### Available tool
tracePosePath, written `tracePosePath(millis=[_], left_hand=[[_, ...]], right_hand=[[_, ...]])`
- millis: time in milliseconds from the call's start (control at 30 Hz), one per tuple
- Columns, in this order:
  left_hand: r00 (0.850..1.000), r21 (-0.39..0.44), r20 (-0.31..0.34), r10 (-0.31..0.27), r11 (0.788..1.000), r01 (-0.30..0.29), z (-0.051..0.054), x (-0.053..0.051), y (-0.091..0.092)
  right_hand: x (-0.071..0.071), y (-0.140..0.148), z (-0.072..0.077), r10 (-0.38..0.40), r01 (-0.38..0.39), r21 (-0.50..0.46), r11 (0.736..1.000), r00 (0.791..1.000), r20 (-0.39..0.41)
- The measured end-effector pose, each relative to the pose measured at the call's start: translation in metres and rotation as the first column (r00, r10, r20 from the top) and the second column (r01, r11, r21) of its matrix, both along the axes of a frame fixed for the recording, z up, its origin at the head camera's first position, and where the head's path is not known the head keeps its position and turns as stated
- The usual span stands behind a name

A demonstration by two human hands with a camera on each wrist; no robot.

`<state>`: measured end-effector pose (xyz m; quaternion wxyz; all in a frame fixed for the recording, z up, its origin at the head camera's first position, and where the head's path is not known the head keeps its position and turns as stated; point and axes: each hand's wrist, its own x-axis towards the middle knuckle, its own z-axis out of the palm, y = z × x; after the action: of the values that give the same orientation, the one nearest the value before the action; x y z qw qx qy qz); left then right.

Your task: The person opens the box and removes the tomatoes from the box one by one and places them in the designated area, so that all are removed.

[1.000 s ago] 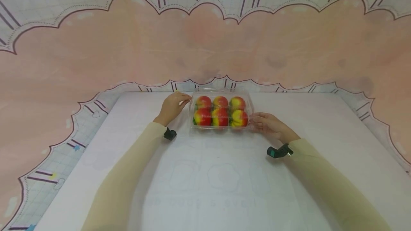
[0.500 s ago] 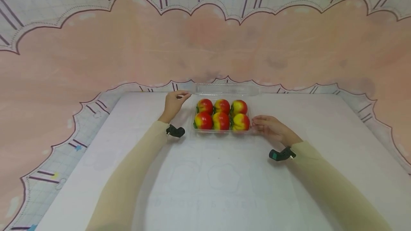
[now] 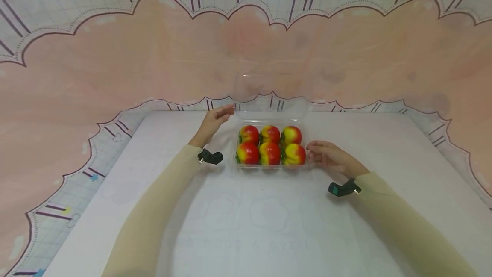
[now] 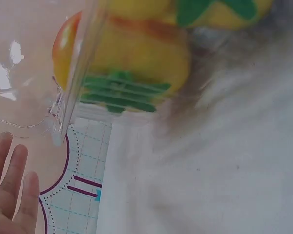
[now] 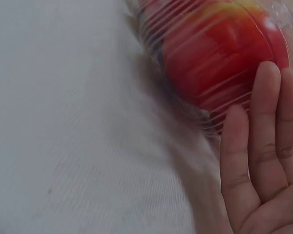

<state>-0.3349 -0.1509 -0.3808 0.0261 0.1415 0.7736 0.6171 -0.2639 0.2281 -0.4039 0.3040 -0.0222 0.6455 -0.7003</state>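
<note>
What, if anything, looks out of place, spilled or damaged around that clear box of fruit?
Nothing stands out. The six red-and-yellow fruits sit in two rows of three inside the clear box, its lid raised behind them. The right hand touches the box's side, and I see no spill or damage.

The left sleeve, in the lower left of the head view, and the right sleeve, in the lower right, are long, plain and pale yellowish beige, reaching to the wrists. A small black device is worn by the left cuff, left of centre; a similar black unit, right of centre, carries a green patch at its end (a small bright bit shows near its cuff, too). The left hand and right hand are bare.
</note>
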Motion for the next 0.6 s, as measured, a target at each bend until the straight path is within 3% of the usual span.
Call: tracePosePath(millis=[200,600], left_hand=[[0.999,0.037,0.038,-0.030,0.999,0.029,-0.001,0.001,0.001],[0.992,0.019,0.079,-0.094,0.995,0.093,-0.010,0.003,-0.001]], right_hand=[[0.004,0.009,-0.003,0.054,-0.054,-0.019,0.998,0.998,0.009],[0.008,0.017,-0.005,0.148,-0.148,-0.027,0.989,0.989,0.015]])
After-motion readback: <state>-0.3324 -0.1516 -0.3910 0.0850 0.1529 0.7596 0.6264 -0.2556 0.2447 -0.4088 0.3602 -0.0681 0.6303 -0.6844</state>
